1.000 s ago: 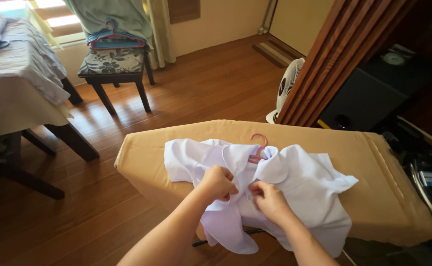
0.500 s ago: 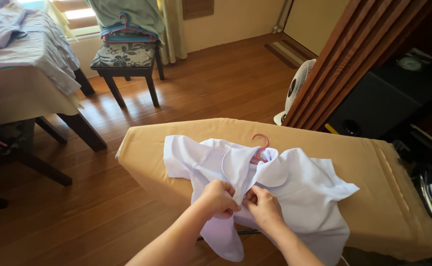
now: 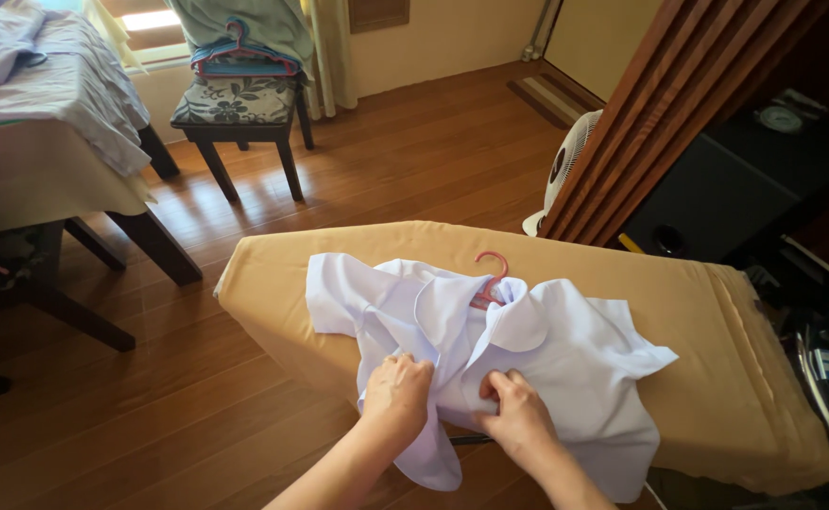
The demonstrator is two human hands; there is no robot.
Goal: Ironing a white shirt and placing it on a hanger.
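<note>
Surface: tan ironing board (image 3: 717, 321), wooden floor.
Shirt (image 3: 565, 359): white, on pink hanger (image 3: 490, 279).
Left hand (image 3: 395, 392): gripped shirt front, 7 o'clock.
Right hand (image 3: 518, 416): gripped shirt front, 6 o'clock.

Far left, a floral-cushioned chair (image 3: 235, 99) holds hangers (image 3: 238, 55); a cloth-draped table (image 3: 46, 142) stands left, a white fan (image 3: 565, 161) far right.

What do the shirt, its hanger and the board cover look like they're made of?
White shirt: thin woven cloth, probably cotton or a blend; matte, softly creased. Pink hanger: likely moulded plastic; smooth, even colour. Ironing board cover: tan fabric, matte, wrinkled along its edge.
</note>
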